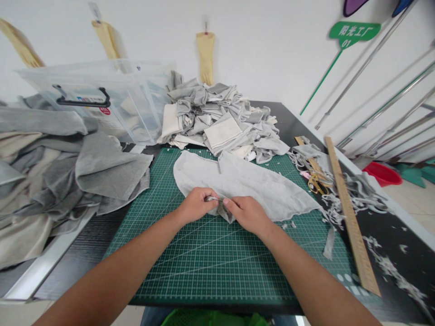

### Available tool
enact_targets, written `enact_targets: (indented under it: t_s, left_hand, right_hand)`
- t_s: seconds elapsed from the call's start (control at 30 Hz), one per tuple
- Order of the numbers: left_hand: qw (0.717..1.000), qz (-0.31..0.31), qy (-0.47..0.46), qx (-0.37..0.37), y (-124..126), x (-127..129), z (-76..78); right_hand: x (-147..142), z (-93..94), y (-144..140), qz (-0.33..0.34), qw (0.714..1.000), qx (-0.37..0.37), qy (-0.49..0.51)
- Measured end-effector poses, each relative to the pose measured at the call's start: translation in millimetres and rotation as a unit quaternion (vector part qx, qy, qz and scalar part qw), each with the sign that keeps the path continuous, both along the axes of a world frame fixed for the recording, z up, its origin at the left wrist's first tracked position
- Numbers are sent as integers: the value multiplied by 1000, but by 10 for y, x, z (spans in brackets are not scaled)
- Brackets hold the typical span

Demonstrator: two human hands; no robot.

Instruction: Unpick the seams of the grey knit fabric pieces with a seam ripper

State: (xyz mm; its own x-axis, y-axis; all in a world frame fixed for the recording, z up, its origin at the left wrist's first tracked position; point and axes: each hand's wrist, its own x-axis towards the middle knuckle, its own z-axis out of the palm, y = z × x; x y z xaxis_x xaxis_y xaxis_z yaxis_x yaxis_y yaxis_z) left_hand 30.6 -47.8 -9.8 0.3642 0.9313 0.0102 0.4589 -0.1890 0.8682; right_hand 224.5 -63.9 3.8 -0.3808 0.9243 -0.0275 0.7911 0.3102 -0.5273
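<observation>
Head view: the left hand [197, 204] and right hand [248, 213] pinch shut on the near edge of the grey fabric piece [244, 183], whose length runs away rightward across the cutting mat [204, 262].

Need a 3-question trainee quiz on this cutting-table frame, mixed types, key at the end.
1. True or false: both hands pinch the near edge of the grey fabric piece.
2. What lies under that fabric? A) green cutting mat B) red basin C) clear plastic bin
3. Fill in: the wooden ruler lies to the ____ of the mat, beside the scissors.

Key:
1. True: left hand and right hand meet at its edge.
2. A, the green cutting mat.
3. right
</observation>
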Motion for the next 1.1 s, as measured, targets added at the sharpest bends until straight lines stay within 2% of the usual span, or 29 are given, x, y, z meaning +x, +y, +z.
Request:
enact_targets:
  t_s: [0.27,0.57,1.1]
  left_hand:
    - [1000,-3,-2,4,22,-15,-6]
    - [999,6,-53,-3,33,-42,-23]
    - [1000,-15,-5,-4,-4,12,11]
  right_hand:
    - [2,-9,26,-17,1000,-8,13]
    - [26,2,25,-13,998,-28,52]
    - [5,-4,12,7,1000,-10,19]
